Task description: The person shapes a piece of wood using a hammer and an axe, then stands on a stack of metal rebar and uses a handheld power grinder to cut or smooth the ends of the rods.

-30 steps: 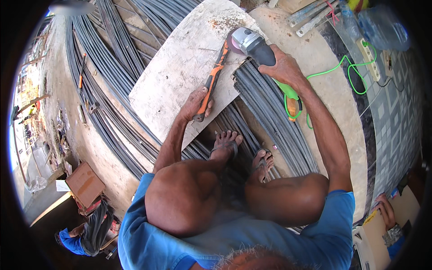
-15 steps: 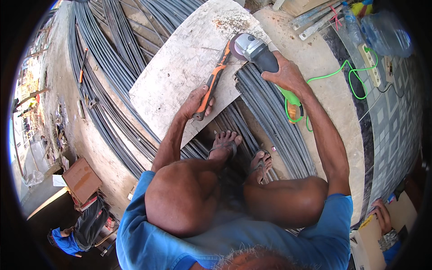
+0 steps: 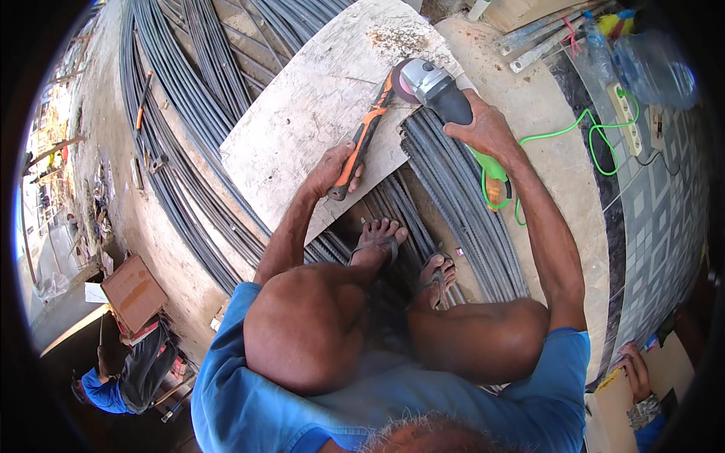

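Observation:
My right hand [image 3: 487,127] is wrapped round the body of an angle grinder [image 3: 436,87] with a grey metal head, dark grip and green rear. Closed round the lower handle of a long orange-and-black tool [image 3: 369,124] is my left hand [image 3: 334,167]. The tool slants up and right, its upper end right at the grinder's disc [image 3: 402,81]. Whether disc and tool touch, I cannot tell; the tool's working end is not clear enough to name. Beneath both lies a whitish, stained board [image 3: 291,132].
Rebar bundles [image 3: 467,198] lie beside my sandalled feet and at left [image 3: 177,83]. A green cord [image 3: 555,134] runs to a power strip [image 3: 625,113] at right. Plastic bottles [image 3: 655,64] stand beyond. Another person [image 3: 113,389] is at lower left; another person's hand [image 3: 637,366] shows lower right.
Both hands keep their grips, with the tool and grinder almost unmoved relative to each other. The whole view has shifted slightly. The person at lower left has moved an arm.

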